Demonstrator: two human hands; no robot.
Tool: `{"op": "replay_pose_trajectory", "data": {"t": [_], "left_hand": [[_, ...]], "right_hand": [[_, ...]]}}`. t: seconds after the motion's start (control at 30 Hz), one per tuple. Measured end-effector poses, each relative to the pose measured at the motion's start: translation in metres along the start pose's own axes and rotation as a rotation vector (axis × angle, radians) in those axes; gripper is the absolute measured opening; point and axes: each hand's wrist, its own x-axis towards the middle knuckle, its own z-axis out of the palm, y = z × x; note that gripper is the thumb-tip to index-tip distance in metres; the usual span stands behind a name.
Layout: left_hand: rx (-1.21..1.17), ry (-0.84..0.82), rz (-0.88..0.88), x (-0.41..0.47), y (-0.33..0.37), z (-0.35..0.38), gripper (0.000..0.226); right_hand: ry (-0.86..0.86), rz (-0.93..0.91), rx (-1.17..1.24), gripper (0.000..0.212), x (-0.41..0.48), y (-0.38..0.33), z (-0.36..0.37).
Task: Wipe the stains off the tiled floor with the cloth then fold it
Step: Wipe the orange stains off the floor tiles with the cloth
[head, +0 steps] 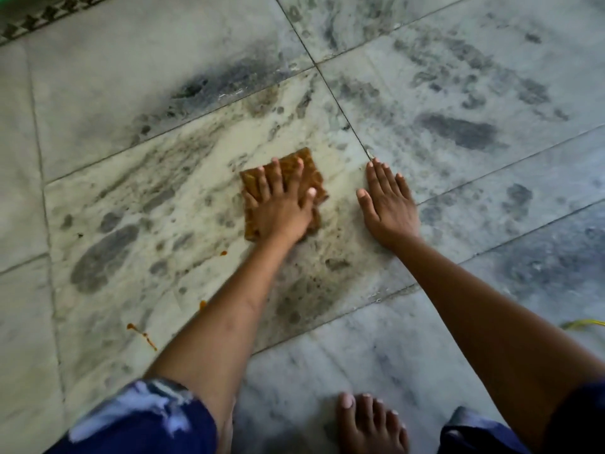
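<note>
Fingers of the left hand press, spread straight, on the folded brown square cloth on the grey-veined tiled floor. The right hand lies flat just right of it, holding nothing. Orange stains lie near left.

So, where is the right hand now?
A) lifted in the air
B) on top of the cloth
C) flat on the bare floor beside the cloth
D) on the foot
C: the right hand lies flat on the tiled floor, apart from the cloth that the left hand presses.
</note>
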Motion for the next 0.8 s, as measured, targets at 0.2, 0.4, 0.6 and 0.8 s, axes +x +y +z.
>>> {"op": "replay_pose_trajectory", "data": {"t": [0.2,0.4,0.6,0.8], "left_hand": [[0.004,0.186,0.145,-0.140,0.019,0.059,0.060],[0.018,0.139,0.192,-0.107,-0.008,0.048,0.059],[0.005,0.061,-0.099,-0.038,-0.056,0.008,0.059],[-0.073,0.171,-0.232,-0.134,-0.022,0.047,0.062]], "right_hand": [[0.015,0.029,0.030,0.076,-0.003,-0.005,0.000],[0.015,0.036,-0.009,0.076,-0.003,-0.007,0.006],[-0.003,-0.008,0.011,0.077,-0.013,-0.020,0.009],[0.003,-0.023,-0.022,0.076,-0.017,-0.025,0.013]]}}
